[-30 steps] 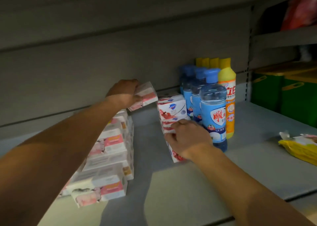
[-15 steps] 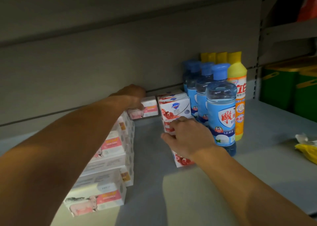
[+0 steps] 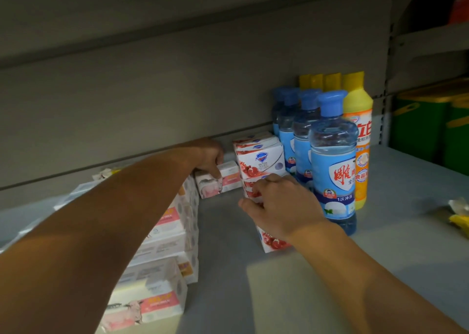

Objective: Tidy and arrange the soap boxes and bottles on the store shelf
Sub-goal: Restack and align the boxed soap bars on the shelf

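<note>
A pink and white soap box (image 3: pixel 223 180) lies on the grey shelf (image 3: pixel 253 283) against the back wall, and my left hand (image 3: pixel 209 157) grips its top from above. To its right stands a stack of red and white soap boxes (image 3: pixel 258 156); my right hand (image 3: pixel 281 210) holds the front of the lower boxes in that row. A long row of stacked pink and white soap boxes (image 3: pixel 165 260) runs along the left, partly hidden by my left arm. Blue bottles (image 3: pixel 332 166) and yellow bottles (image 3: pixel 360 133) stand in rows right of the red boxes.
A yellow and white packet (image 3: pixel 460 215) lies on the shelf at the right edge. Green containers (image 3: pixel 429 128) fill the neighbouring bay beyond the upright. A shelf board hangs overhead. Bare shelf surface shows between the two soap rows and at the front.
My left hand carried the pink soap box down from mid-air and set it on the shelf by the back wall. My right hand stayed on the red boxes.
</note>
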A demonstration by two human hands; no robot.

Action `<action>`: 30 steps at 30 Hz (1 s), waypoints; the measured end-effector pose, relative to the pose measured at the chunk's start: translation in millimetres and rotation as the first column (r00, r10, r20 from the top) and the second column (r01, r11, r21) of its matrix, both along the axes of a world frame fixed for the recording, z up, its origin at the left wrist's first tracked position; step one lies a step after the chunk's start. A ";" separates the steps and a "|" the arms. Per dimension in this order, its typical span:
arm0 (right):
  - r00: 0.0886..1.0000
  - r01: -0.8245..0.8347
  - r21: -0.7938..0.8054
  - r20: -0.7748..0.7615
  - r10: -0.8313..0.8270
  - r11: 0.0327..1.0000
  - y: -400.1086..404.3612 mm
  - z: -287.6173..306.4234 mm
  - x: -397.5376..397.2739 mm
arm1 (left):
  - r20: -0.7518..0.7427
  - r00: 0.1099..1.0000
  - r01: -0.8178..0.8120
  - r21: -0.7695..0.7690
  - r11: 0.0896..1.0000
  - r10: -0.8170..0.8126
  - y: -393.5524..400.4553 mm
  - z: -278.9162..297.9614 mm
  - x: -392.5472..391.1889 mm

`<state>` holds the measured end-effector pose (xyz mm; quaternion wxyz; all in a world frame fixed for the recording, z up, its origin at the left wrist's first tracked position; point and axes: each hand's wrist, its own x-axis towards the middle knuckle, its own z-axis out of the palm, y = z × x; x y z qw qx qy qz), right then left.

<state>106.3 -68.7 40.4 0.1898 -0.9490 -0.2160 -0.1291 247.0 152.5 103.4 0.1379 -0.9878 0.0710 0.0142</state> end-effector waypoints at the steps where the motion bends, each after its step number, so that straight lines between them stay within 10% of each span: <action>1: 1.000 0.000 0.006 0.000 0.000 1.000 -0.4 0.1 -0.1 | 0.015 1.000 0.011 -0.011 1.000 -0.010 0.3 1.4 -0.5; 5: 1.000 -0.005 0.014 -0.018 0.005 1.000 -1.1 0.1 -0.2 | 0.055 0.998 0.017 -0.159 0.987 -0.008 3.0 15.3 -11.4; 8: 1.000 0.008 0.017 -0.024 -0.008 1.000 -0.5 0.5 0.6 | -0.224 0.975 -0.075 -0.316 0.946 0.002 -0.6 14.7 -25.1; 18: 1.000 -0.019 0.043 -0.024 0.020 0.999 -3.1 -2.3 6.3 | -0.342 0.938 -0.069 -0.008 0.998 0.062 -17.3 5.6 -33.0; 30: 1.000 0.000 -0.010 -0.023 0.000 1.000 1.9 15.0 -12.6 | 0.123 0.988 0.124 -0.281 0.952 -0.093 -10.3 56.1 -125.1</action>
